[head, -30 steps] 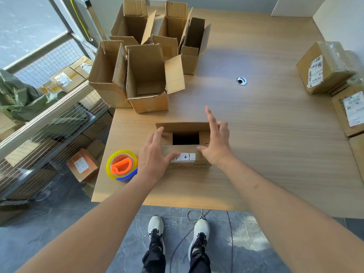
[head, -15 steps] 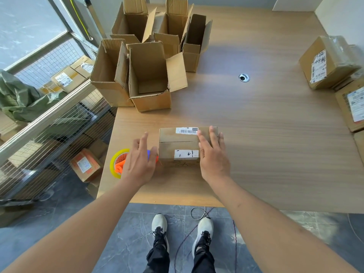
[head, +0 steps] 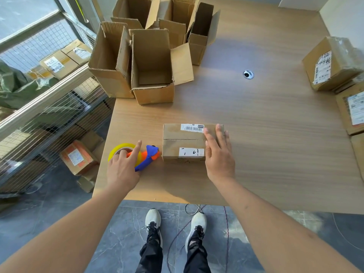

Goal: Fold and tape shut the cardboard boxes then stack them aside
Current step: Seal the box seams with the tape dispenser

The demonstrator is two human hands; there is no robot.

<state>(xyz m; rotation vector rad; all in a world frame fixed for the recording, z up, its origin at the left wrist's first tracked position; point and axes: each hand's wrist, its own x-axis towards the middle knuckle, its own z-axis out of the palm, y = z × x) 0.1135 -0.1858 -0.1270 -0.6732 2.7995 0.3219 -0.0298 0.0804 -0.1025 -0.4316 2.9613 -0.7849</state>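
Note:
A small cardboard box [head: 183,141] lies near the table's front edge with its top flaps folded down, showing a barcode label and a white sticker. My right hand [head: 218,156] rests flat on its right end, fingers on top and thumb on the front face, holding the flaps down. Just left of the box sits a tape dispenser [head: 150,155] with an orange and blue body and a yellow roll. My left hand [head: 122,170] covers its handle, fingers curled into the roll and the index finger stretched across it.
Several open, unfolded cardboard boxes [head: 151,66] crowd the table's far left corner. Taped parcels [head: 332,64] with labels lie along the right edge. A cable hole [head: 248,74] sits mid-table [head: 266,154]. A wire cage with more parcels stands left of the table.
The box's top flaps went from open to folded down. My left hand left the box and moved left onto the tape dispenser. My right hand stayed pressing on the box.

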